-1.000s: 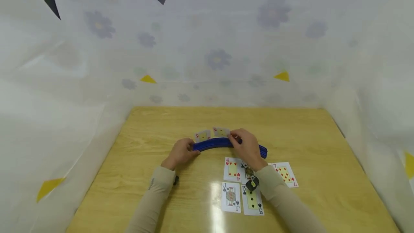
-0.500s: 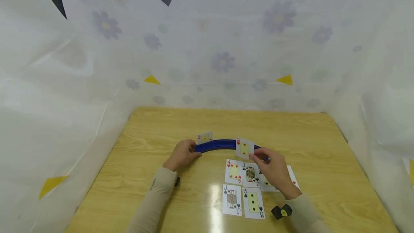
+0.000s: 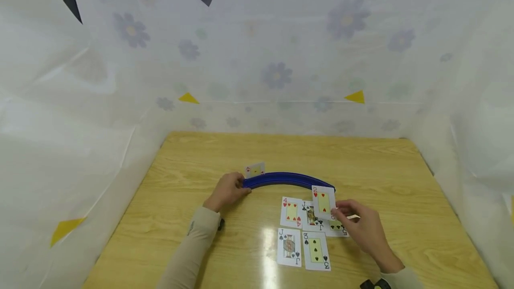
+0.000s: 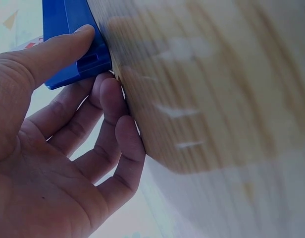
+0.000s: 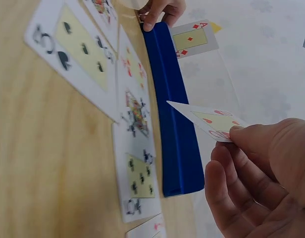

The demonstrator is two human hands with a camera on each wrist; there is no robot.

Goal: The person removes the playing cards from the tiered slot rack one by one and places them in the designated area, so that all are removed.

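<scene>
Right hand (image 3: 363, 229): pinches a two of hearts (image 3: 323, 201) by its right edge between thumb and fingertips; the card is held off the table, just above the face-up cards.
Left hand (image 3: 228, 191): thumb and fingers curled round the left end of the blue card rack (image 3: 287, 179), holding it against the table (image 3: 192, 159).
Card in rack: one ace of diamonds (image 3: 255, 170) stands upright in the slot near the left end, just beside the left hand.
Cards on table (image 3: 303, 233): face up, just in front of the rack; some overlap, and the held card hides part of them.
Handling, card: judged very light, thin, flexible and slick; an edge pinch suits it, and a firm squeeze would likely bow it.
Handling, rack: judged rigid, light plastic, liable to slide on the smooth wood; an end grip appears adequate.
</scene>
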